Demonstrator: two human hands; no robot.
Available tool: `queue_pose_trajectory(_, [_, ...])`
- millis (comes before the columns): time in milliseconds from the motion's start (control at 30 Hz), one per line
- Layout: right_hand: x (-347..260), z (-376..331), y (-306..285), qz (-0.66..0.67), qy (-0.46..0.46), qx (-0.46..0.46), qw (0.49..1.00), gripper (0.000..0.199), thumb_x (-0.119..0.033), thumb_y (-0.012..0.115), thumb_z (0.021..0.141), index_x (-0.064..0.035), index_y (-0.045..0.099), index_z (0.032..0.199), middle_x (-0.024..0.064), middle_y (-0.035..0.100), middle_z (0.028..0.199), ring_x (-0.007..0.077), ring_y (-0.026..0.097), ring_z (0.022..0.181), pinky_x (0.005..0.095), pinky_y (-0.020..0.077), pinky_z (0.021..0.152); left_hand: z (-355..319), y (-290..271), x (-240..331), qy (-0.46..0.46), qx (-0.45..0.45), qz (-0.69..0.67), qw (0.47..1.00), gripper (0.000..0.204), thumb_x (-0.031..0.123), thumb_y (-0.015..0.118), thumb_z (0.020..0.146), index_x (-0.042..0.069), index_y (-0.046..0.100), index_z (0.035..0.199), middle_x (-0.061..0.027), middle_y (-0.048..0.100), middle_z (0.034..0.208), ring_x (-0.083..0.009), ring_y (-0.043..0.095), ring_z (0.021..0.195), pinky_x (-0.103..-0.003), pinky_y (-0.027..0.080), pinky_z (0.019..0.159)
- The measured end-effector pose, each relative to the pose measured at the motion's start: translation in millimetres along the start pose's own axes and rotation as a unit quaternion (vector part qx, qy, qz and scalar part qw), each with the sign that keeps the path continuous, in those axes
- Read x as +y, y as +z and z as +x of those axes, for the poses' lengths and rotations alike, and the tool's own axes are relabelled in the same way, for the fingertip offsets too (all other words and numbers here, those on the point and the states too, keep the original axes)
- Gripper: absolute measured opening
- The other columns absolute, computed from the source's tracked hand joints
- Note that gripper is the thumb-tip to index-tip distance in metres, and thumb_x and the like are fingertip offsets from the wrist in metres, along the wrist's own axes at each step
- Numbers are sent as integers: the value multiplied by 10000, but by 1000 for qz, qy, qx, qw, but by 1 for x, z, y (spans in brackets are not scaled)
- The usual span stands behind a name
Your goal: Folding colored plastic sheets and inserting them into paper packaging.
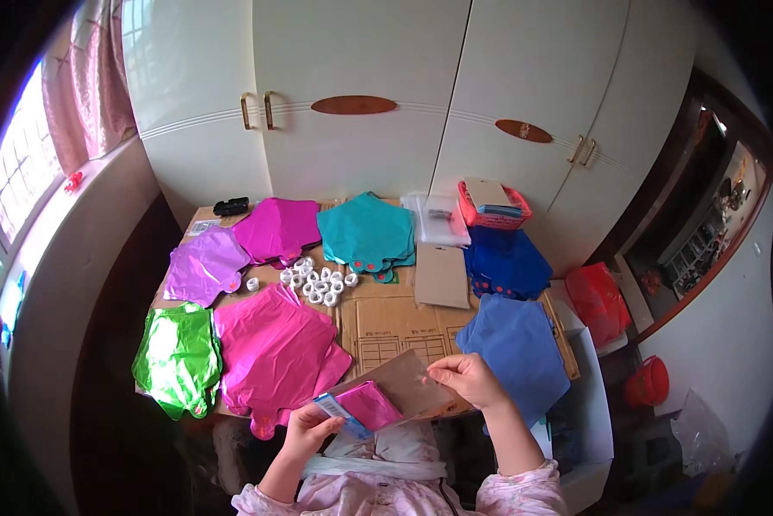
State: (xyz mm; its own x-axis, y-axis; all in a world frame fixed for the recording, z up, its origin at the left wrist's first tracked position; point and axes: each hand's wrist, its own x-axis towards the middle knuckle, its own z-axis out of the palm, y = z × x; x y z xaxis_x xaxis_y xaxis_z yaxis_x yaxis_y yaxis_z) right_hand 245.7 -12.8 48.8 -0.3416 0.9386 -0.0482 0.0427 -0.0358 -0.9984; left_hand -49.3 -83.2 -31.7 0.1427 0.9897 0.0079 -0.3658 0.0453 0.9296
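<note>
Left hand: the bare left hand (pixel 307 433) is gripping, thumb uppermost, the near-left end of the packet, where a blue-and-white printed strip (pixel 341 414) is showing.
Right hand: the bare right hand (pixel 471 378) is pinching thumb and forefinger together at the packet's far-right edge; what is lying between the fingertips is too small to tell.
Packet: a flat, clear plastic bag (pixel 414 378) is spanning the space between the hands, tilting upward to the right.
Folded foil: a compact, shiny pink foil piece (pixel 369 406) is lying at the bag's left part, close to the left hand; whether it is sitting wholly inside cannot be told.
Foil stacks, left: a hot-pink stack (pixel 279 348) is lying just beyond the left hand; a bright green stack (pixel 178 353) is lying farther left, with lilac (pixel 204 265) and magenta (pixel 276 228) stacks beyond.
Foil stacks, ahead and right: a teal stack (pixel 367 228) is lying well beyond both hands; a matte mid-blue stack (pixel 520 353) is lying just right of the right hand, a dark blue one (pixel 507 258) beyond it.
Rings: small white rings (pixel 317 297) are clustering beyond the left hand.
Support: a brown cardboard sheet (pixel 378 318) is spreading beyond both hands, carrying a grey-brown rectangular card (pixel 442 275) ahead of the right hand.
Basket: a pinkish-red plastic basket (pixel 465 211) is standing far beyond the right hand.
</note>
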Motion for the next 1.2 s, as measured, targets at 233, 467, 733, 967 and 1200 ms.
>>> queue_pose_trajectory(233, [6,-7,-1,150,38,-22,988,150,-116,715,819,0,692,912,35,670,790,69,572,664,195,447,589,0,-8,2,-31,-51,-30,998,113,62,706,819,3,672,909,-20,662,813,-72,578,712,-214,452,639])
queue_pose_trajectory(467, [0,-10,-5,130,47,-31,990,264,-147,754,785,20,673,972,57,684,851,98,624,780,215,497,702,3,2,4,4,-32,-60,998,115,37,725,791,-10,664,876,-51,675,804,-93,600,682,-223,468,618])
queue_pose_trajectory(733, [-3,-6,15,-118,-63,107,985,178,-41,711,787,13,655,946,47,679,818,82,631,732,220,511,651,3,11,-3,16,6,-75,997,115,19,736,777,-13,635,822,-74,672,757,-95,595,636,-223,464,563])
queue_pose_trajectory(967, [1,0,28,-400,-231,229,857,108,-41,690,751,-32,638,845,78,678,755,155,665,621,269,531,555,-4,16,-5,18,8,-17,1000,161,19,736,781,7,583,734,-71,660,722,-90,594,621,-220,469,556])
queue_pose_trajectory(1200, [1,9,25,-281,-181,161,929,204,-79,704,784,-27,628,966,101,671,816,144,671,717,264,529,630,-12,26,-13,40,44,-37,998,147,5,721,793,5,578,761,-64,651,711,-81,593,630,-215,477,569])
